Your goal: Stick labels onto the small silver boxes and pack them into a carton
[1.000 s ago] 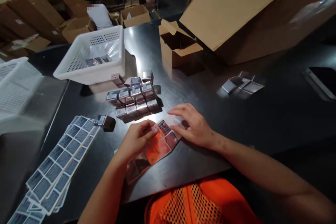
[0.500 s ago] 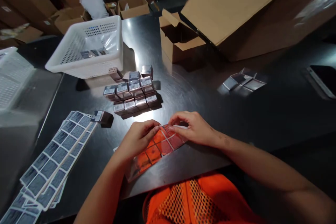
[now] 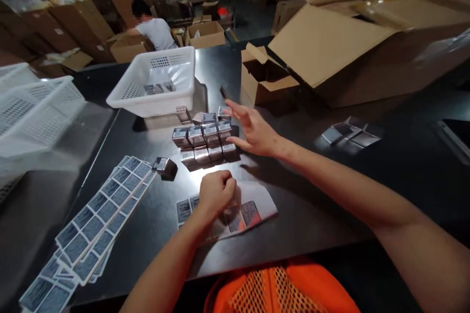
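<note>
My left hand (image 3: 217, 194) is closed at the upper edge of a printed sheet of dark rectangles (image 3: 251, 214), its fingertips hidden. The glossy sheet lies on the metal table, its white right part bare and slightly raised. My right hand (image 3: 254, 129) reaches forward, fingers spread, over the right side of a group of small silvery boxes (image 3: 210, 132) with barcode labels. I see nothing held in it. Just beyond its fingertips is a small dark object (image 3: 223, 92), too blurred to name; I cannot tell whether it touches the table.
Stacked printed sheets (image 3: 106, 210) lie at left, with one silvery box (image 3: 165, 167) at their top end. Behind stand a white basket (image 3: 154, 103), a small open carton (image 3: 253, 83) and a large carton (image 3: 330, 44). Flat silvery pieces (image 3: 350, 132) lie at right. A person (image 3: 157, 32) sits beyond.
My right hand has left the printed sheet and moved forward to the boxes, its fingers opening. My left hand has curled tighter at the sheet. The view has tilted up.
</note>
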Motion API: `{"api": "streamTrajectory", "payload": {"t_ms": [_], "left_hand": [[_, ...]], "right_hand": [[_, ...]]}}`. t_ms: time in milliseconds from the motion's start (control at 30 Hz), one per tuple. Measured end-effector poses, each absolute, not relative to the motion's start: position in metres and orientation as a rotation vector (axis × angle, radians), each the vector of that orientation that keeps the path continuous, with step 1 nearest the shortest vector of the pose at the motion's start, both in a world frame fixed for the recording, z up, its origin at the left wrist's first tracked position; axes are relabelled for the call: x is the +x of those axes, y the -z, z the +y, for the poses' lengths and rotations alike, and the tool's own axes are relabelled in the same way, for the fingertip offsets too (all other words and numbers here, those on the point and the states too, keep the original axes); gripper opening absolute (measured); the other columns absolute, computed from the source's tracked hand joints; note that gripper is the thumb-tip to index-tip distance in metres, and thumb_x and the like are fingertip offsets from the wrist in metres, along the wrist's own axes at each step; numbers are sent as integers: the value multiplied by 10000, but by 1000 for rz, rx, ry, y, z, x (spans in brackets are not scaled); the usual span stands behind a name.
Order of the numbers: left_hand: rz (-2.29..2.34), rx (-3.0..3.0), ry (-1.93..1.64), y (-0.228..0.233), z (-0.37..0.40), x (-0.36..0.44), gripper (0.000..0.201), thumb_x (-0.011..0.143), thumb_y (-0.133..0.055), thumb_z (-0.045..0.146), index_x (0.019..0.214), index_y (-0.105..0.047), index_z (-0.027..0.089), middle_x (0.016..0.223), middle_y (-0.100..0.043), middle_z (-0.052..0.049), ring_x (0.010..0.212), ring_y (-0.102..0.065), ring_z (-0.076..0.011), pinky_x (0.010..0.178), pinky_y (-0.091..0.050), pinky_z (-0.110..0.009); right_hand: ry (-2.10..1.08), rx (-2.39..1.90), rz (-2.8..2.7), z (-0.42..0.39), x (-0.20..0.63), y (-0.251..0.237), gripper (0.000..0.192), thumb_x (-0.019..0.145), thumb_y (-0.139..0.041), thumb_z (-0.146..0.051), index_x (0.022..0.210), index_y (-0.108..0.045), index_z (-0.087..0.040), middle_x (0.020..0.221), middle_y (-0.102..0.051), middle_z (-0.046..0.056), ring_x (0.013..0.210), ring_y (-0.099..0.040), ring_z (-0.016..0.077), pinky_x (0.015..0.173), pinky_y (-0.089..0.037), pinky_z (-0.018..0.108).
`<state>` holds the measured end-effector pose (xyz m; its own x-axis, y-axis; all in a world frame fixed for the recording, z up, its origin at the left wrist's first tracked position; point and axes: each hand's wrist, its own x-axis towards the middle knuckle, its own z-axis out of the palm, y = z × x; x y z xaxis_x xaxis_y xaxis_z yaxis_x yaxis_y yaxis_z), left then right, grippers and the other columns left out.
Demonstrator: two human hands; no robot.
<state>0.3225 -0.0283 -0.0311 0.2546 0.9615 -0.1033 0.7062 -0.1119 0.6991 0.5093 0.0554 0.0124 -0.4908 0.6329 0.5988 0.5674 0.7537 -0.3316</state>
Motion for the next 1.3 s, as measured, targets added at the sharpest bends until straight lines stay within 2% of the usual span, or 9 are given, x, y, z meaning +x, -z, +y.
{"api": "streamTrajectory", "payload": {"t_ms": [100,233,400,567,700,767,967,1167,1300], "left_hand": [[1507,1890,-570,31,-28,321,277,760,-474,236,489,-423,212,504,-394,14,550,-394,-152,595,-223,-306],[1480,1864,-657,25,-28,317,290,815,-477,327,580,-585,197,577,-560,-15,601,-495,-170,620,-284,-301],[1378,1755,-693,19,-34,321,325,842,-543,428,786,-731,169,683,-680,-35,575,-521,-152,595,-343,-289],[1229,1472,-667,16,-40,327,713,718,-741,542,1301,-621,150,1029,-726,-76,486,-447,-77,480,-344,-248],[1141,1415,-756,16,-42,330,685,604,-851,431,1200,-640,165,1086,-701,-74,656,-570,-115,578,-452,-240],[1144,1431,-816,17,-43,331,540,615,-838,374,1085,-675,164,996,-712,-54,754,-606,-147,639,-481,-240],[1209,1609,-891,21,-44,328,535,671,-836,330,1176,-702,216,1051,-739,-35,623,-548,-91,495,-371,-197],[1270,1849,-836,35,-47,322,489,761,-826,364,1224,-711,254,1133,-756,-48,740,-645,-146,556,-444,-227],[1246,1882,-813,39,-49,323,489,784,-816,335,1251,-697,259,1129,-762,-44,829,-694,-180,644,-516,-256]], "right_hand": [[-235,-1060,-2347,86,497,-18,992,781,-704,-93,1601,-147,-127,1272,-666,185,1263,-572,342,1090,-411,581],[-757,-1145,-1970,74,507,-23,1123,758,-787,-234,1603,-51,-170,1000,-724,62,928,-691,241,947,-537,462],[-1093,-1124,-1404,22,532,-15,1237,594,-925,-360,1503,-91,-278,1008,-690,13,914,-723,215,814,-609,377],[-405,-899,-1701,-24,534,20,913,812,-781,-190,1476,-166,-303,1143,-695,83,974,-711,217,946,-584,471],[-174,-616,-2023,-42,534,33,399,886,-666,-134,1207,-558,-344,1106,-730,23,1106,-694,227,928,-591,421],[-215,-524,-2096,-48,538,27,300,893,-676,-168,1125,-605,-344,1113,-716,-1,1141,-686,204,939,-595,374],[-583,-847,-1796,-65,564,-4,471,772,-769,-145,1186,-610,-305,1464,-454,78,1383,-477,285,1080,-514,485],[-1134,-968,-1218,-66,560,-10,124,824,-798,-260,842,-682,-223,871,-687,1,838,-668,144,820,-581,310],[-1456,-1043,-1128,-69,551,-10,317,794,-815,-262,1079,-682,-220,788,-685,-34,731,-669,116,744,-569,271]]}}
